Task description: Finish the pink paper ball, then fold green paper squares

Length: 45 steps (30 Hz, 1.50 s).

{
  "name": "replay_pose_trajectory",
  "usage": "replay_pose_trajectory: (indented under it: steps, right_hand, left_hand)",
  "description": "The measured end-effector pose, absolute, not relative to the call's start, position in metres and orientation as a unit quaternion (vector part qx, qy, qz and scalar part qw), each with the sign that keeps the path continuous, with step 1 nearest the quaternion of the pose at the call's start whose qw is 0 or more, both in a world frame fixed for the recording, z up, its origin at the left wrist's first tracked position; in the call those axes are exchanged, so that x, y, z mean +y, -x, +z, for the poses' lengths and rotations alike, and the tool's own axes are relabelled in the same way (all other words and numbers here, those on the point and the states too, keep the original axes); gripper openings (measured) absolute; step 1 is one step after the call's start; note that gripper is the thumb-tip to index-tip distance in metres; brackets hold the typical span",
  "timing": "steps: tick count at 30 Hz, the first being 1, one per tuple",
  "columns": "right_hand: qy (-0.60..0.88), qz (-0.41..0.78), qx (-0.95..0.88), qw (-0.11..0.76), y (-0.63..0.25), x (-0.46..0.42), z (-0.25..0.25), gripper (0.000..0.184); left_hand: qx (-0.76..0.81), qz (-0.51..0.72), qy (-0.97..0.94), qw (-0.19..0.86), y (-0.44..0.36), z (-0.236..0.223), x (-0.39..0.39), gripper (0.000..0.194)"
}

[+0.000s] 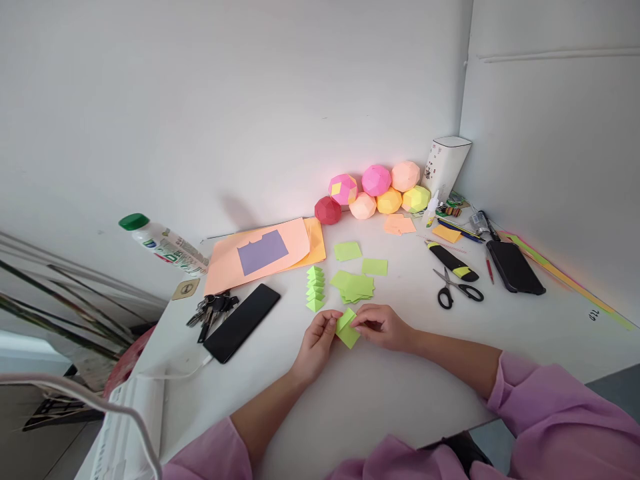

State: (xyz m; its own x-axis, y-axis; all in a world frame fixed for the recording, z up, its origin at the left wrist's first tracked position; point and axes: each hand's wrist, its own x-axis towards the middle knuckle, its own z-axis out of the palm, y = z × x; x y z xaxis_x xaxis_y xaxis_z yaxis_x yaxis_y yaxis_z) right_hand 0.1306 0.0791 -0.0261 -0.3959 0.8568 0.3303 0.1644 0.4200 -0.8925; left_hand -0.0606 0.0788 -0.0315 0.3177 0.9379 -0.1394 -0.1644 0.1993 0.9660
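Note:
Between my two hands is a light green paper square [349, 335] with one edge folded over. My left hand [320, 337] pinches its left side between thumb and fingers. On the other side, the fingertips of my right hand [383, 327] are closed at its right corner. Just beyond lies a loose pile of green paper pieces [356, 287], with two single green pieces, one at the back [347, 251] and one to the right [375, 267]. A column of folded green paper units [315, 290] stands to the left of the pile.
Several faceted paper balls [376, 180] rest against the wall. Scissors [459, 290], a utility knife [453, 260] and a glue bottle [431, 208] lie or stand right. Left are a black phone [243, 323], keys [213, 309], orange paper sheets [225, 267] and a white bottle [170, 247].

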Motion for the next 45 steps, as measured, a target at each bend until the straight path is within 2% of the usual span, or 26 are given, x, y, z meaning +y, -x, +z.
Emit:
replay_pose_trajectory:
  steps: [7, 11, 14, 24, 30, 35, 45]
  right_hand:
    - [0.351, 0.371, -0.741, 0.435, -0.132, 0.079, -0.032, 0.023]
    - [0.360, 0.395, -0.730, 0.426, -0.132, 0.078, -0.031, 0.035]
    - [0.360, 0.399, -0.731, 0.421, -0.132, 0.078, -0.031, 0.037]
    - [0.323, 0.429, -0.735, 0.414, -0.134, 0.078, -0.033, 0.028]
    - [0.328, 0.434, -0.741, 0.393, -0.134, 0.080, -0.032, 0.030]
    - [0.323, 0.434, -0.735, 0.408, -0.133, 0.079, -0.032, 0.028]
    - [0.353, 0.505, -0.665, 0.422, -0.133, 0.080, -0.030, 0.024]
  left_hand:
    - [0.393, 0.407, -0.493, 0.661, 0.064, -0.029, 0.079, 0.034]
    - [0.367, 0.380, -0.512, 0.677, 0.063, -0.027, 0.077, 0.047]
    - [0.379, 0.377, -0.501, 0.681, 0.060, -0.028, 0.078, 0.044]
    - [0.420, 0.406, -0.510, 0.632, 0.058, -0.024, 0.078, 0.041]
    - [0.425, 0.404, -0.505, 0.634, 0.056, -0.021, 0.077, 0.045]
    - [0.419, 0.400, -0.500, 0.643, 0.058, -0.027, 0.077, 0.042]
    - [0.362, 0.358, -0.532, 0.676, 0.062, -0.028, 0.077, 0.038]
